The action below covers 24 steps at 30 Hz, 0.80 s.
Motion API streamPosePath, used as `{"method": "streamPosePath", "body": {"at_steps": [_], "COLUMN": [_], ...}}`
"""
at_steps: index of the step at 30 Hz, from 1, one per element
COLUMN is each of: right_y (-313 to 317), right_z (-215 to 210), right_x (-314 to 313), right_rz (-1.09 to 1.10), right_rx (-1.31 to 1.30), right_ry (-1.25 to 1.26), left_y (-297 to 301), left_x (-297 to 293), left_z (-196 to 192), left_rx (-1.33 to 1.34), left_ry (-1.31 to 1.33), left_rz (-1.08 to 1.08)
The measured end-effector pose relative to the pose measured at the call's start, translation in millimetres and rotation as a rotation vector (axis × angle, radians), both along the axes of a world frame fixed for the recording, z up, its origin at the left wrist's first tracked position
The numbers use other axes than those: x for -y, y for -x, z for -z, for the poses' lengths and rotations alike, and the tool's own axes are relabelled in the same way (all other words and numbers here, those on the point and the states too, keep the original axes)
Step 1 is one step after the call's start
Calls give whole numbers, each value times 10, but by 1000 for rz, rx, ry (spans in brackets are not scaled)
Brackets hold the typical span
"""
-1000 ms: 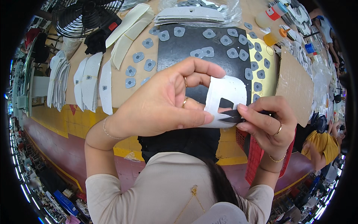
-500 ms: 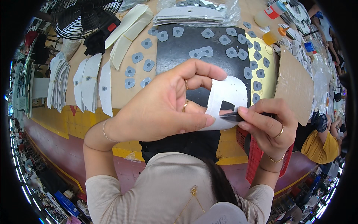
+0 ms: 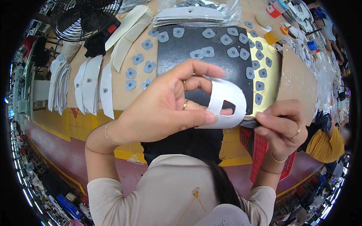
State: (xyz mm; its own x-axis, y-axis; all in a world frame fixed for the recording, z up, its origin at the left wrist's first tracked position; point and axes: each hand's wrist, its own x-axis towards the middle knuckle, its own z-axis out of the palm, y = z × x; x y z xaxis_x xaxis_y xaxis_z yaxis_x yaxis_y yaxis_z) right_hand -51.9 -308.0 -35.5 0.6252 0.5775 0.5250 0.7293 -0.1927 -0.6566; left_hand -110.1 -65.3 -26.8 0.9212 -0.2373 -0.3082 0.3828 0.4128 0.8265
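My left hand [image 3: 166, 100] is closed on a white, curved sheet piece [image 3: 229, 94], pinched between thumb and fingers above the table's front edge. A rounded four-sided window is cut in the piece, and a fingertip shows through it. Just right of the piece, my right hand [image 3: 281, 126] pinches a small dark, flat pointed item [image 3: 249, 122] between thumb and fingers. Its exact kind cannot be made out. Beyond my hands lies a black board [image 3: 181, 49], with several grey patches [image 3: 208, 33] with dark centres spread over it.
White stacked pieces [image 3: 87, 84] lie to the left, near a black fan [image 3: 85, 19]. A gold sheet [image 3: 266, 88] with more patches, a brown cardboard piece [image 3: 299, 84], an orange-capped bottle [image 3: 277, 34] and a clear bottle [image 3: 269, 14] are to the right. Below hangs a red basket [image 3: 260, 158].
My right hand has drawn the dark item away from the window, rightward past the white piece's edge. My left hand has shifted slightly left and turned the piece a little.
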Motion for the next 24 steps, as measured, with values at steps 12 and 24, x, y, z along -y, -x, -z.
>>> {"method": "streamPosePath", "body": {"at_steps": [12,24], "right_y": [-146,-85], "right_z": [-6,-7], "right_x": [-87,-127], "right_rz": [-143,-134], "right_rx": [52,64], "right_ry": [92,63], "left_y": [-1,-48], "left_x": [-69,-128], "left_z": [59,-71], "left_rx": [-42,-45], "left_ry": [-50,-85], "left_rz": [72,222]}}
